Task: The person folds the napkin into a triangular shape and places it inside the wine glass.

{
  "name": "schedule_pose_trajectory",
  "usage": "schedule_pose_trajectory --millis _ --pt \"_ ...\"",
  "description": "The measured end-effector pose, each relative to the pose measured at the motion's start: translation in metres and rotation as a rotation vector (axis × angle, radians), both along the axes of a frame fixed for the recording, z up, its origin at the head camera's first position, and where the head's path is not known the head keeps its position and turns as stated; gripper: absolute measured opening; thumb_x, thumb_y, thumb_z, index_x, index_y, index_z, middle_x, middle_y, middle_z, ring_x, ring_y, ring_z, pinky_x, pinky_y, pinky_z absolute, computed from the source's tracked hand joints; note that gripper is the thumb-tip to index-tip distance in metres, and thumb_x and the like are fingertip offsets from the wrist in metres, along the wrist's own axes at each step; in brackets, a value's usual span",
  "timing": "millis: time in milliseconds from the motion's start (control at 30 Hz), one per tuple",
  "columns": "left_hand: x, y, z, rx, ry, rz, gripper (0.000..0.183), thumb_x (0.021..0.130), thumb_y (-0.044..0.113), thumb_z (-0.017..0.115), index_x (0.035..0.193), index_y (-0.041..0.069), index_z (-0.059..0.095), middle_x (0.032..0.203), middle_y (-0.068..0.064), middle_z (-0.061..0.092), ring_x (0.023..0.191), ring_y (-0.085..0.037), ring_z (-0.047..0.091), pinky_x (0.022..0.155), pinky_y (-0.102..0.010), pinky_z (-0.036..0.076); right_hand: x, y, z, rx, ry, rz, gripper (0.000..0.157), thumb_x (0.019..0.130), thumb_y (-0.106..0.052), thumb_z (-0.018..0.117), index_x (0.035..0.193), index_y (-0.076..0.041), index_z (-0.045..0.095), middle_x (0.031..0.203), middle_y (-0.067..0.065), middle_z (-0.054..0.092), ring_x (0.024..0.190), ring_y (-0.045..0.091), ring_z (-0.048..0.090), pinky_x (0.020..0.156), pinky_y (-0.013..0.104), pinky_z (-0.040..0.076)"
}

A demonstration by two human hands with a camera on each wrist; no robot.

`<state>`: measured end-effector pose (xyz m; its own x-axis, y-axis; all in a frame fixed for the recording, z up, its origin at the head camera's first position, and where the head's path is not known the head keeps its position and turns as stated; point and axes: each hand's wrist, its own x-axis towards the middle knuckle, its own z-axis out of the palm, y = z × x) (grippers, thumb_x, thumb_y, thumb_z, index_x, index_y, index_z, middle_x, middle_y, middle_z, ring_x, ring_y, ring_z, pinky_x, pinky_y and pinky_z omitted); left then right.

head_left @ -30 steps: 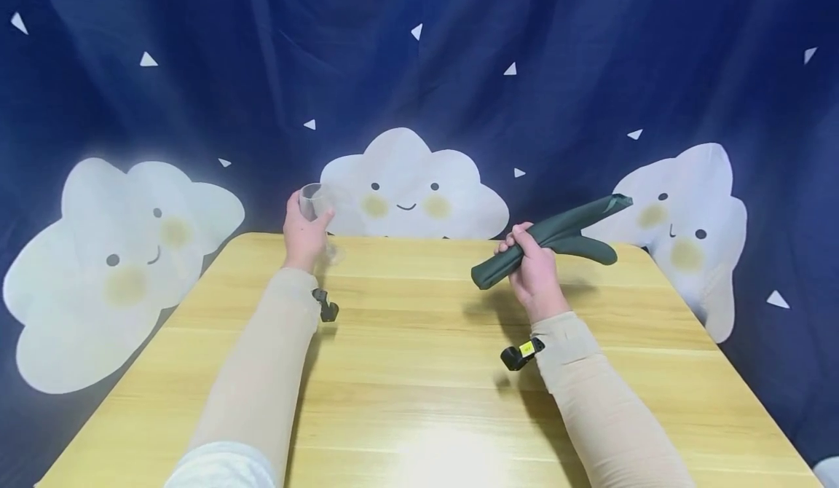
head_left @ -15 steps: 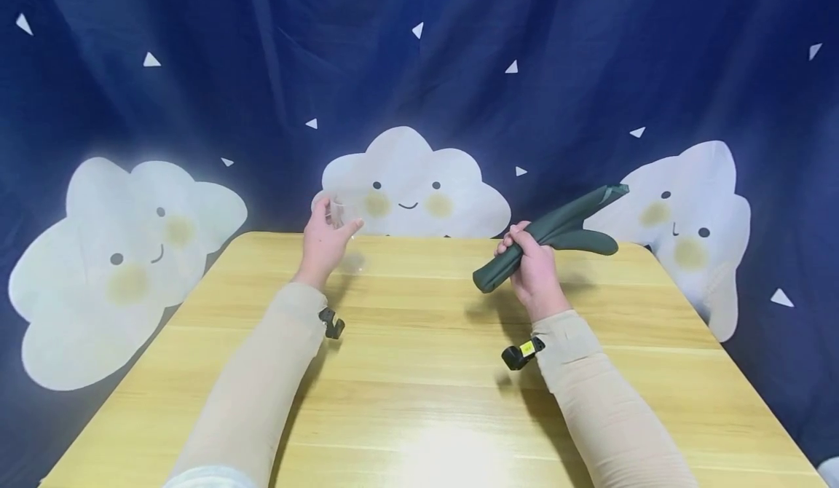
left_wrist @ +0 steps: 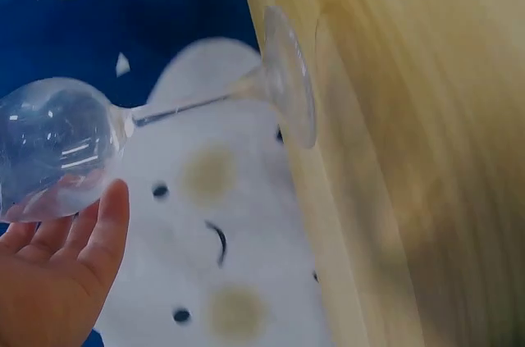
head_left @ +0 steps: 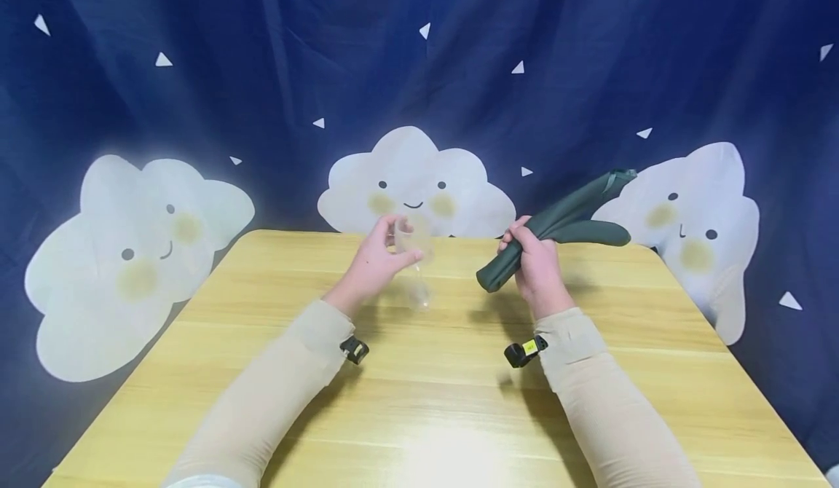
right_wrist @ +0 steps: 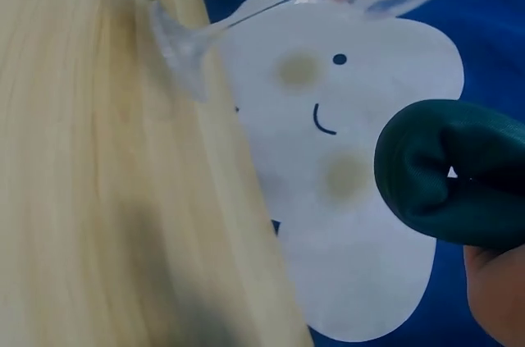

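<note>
My left hand holds a clear wine glass by its bowl, fingers curled round the far side and thumb on the near side. The glass is upright, and its foot is close over the table in the left wrist view. My right hand grips a dark green, smooth glove by one bunched end. Two lobes of the glove spread up and to the right beyond the fist. Its hollow, rolled end faces the camera in the right wrist view.
Both hands are over the far half of a light wooden table. A dark blue curtain with white smiling clouds hangs behind the table's far edge. Small black cameras sit on both wrists.
My left hand has carried the wine glass right and a little nearer, towards the middle of the table. The right hand keeps its grip on the glove, whose far end tilts slightly higher.
</note>
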<state>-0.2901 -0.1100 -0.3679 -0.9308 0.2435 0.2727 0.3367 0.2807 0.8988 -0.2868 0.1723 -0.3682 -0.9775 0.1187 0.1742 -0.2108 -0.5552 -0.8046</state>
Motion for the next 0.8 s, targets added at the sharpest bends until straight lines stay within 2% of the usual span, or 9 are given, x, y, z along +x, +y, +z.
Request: schedule_pose_trajectory --millis 167,300,400,500,633,800 --pt "0.019 0.021 0.000 -0.024 -0.045 -0.082 0.064 0.085 0.027 0.082 0.139 0.023 0.046 0.133 0.009 0.054 0.123 -0.020 0.053 0.096 -0.044 0.050 0.003 -0.002 0.011 0.071 0.003 -0.052 0.010 0.099 -0.002 0.058 0.092 -0.006 0.052 0.075 0.007 0.056 0.065 0.017 0.056 0.065 0.027 0.053" --pt "0.028 0.033 -0.004 -0.036 -0.064 -0.137 0.071 0.084 0.025 0.083 0.143 0.018 0.044 0.134 0.008 0.054 0.122 -0.021 0.055 0.096 -0.040 0.051 0.006 -0.003 0.021 0.164 0.014 -0.127 0.014 0.098 -0.008 0.063 0.090 -0.006 0.052 0.074 0.007 0.057 0.064 0.017 0.057 0.065 0.029 0.054" --pt "0.030 0.040 -0.008 -0.037 -0.069 -0.187 0.075 0.084 0.024 0.083 0.146 0.015 0.043 0.136 0.005 0.054 0.122 -0.023 0.057 0.096 -0.039 0.052 0.007 -0.004 0.029 0.249 0.047 -0.180 0.019 0.098 -0.014 0.067 0.090 -0.005 0.053 0.074 0.008 0.059 0.064 0.018 0.060 0.067 0.031 0.057" --pt "0.032 0.045 -0.011 -0.035 -0.079 -0.225 0.074 0.085 0.024 0.083 0.146 0.018 0.043 0.139 0.003 0.054 0.119 -0.025 0.061 0.096 -0.040 0.051 0.008 -0.004 0.038 0.307 0.091 -0.213 0.024 0.097 -0.018 0.069 0.088 -0.004 0.053 0.075 0.009 0.060 0.065 0.020 0.062 0.069 0.034 0.058" --pt "0.035 0.049 -0.011 -0.064 -0.083 -0.238 0.075 0.086 0.026 0.083 0.148 0.022 0.042 0.143 0.001 0.054 0.114 -0.026 0.065 0.097 -0.043 0.051 0.012 -0.008 0.054 0.323 0.143 -0.242 0.026 0.096 -0.020 0.071 0.086 -0.003 0.053 0.075 0.011 0.060 0.065 0.021 0.062 0.070 0.035 0.058" --pt "0.036 0.051 -0.012 -0.075 -0.063 -0.254 0.078 0.087 0.026 0.082 0.151 0.018 0.039 0.143 -0.004 0.054 0.114 -0.028 0.065 0.096 -0.044 0.051 0.019 -0.019 0.076 0.363 0.220 -0.252 0.026 0.097 -0.021 0.071 0.086 -0.004 0.054 0.076 0.012 0.059 0.066 0.022 0.061 0.073 0.035 0.057"
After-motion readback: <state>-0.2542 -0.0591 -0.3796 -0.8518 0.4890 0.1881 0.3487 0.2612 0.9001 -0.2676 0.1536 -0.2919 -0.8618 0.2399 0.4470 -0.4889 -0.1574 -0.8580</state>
